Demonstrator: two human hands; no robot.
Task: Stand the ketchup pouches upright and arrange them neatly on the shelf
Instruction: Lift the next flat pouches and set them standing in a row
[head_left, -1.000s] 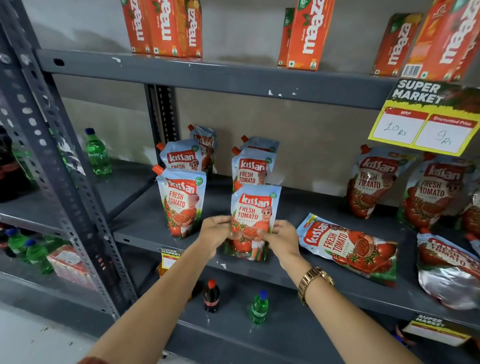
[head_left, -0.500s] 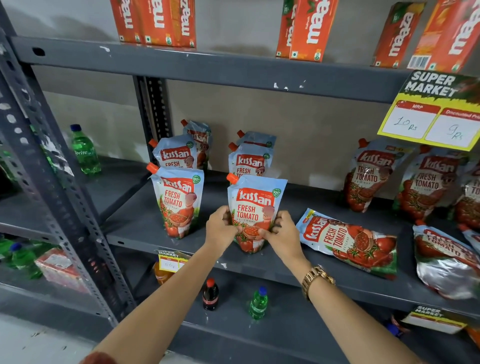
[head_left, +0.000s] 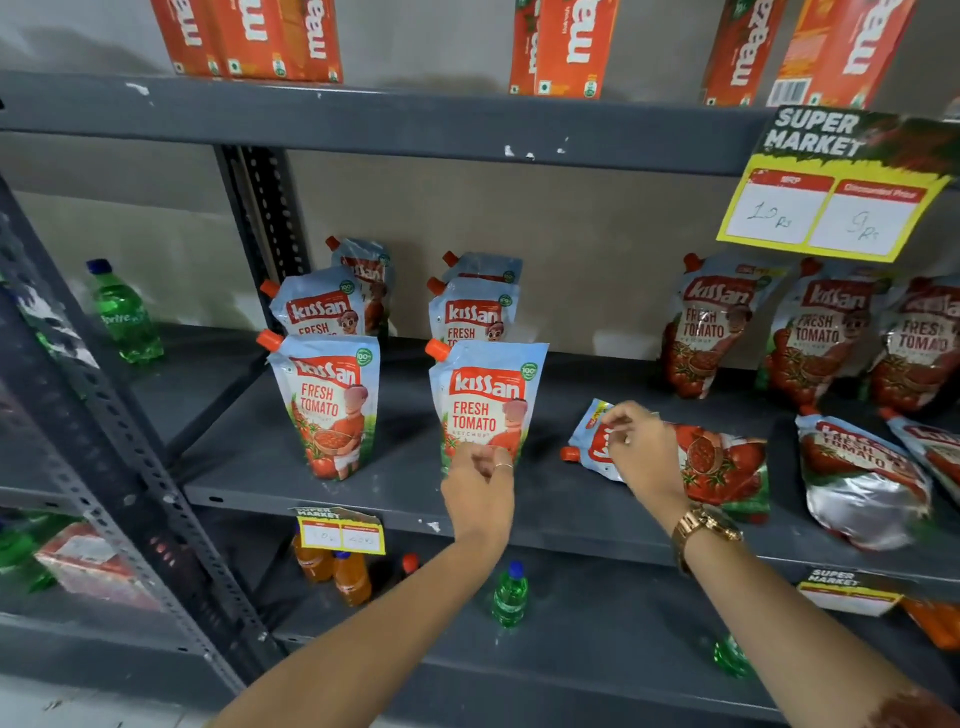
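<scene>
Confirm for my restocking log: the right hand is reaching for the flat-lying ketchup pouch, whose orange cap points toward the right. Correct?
Not quite. The head view shows the right hand on the flat-lying ketchup pouch, but its orange cap points left, toward the standing pouches.

A shop: grey metal shelving (head_left: 395, 127) stocked with packaged goods, with a "Super Market" price tag (head_left: 831, 187) hanging.

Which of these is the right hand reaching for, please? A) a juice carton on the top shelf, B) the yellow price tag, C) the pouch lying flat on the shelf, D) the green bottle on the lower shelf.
C: the right hand rests over the upper end of the flat-lying pouch, beside its orange cap.
</scene>
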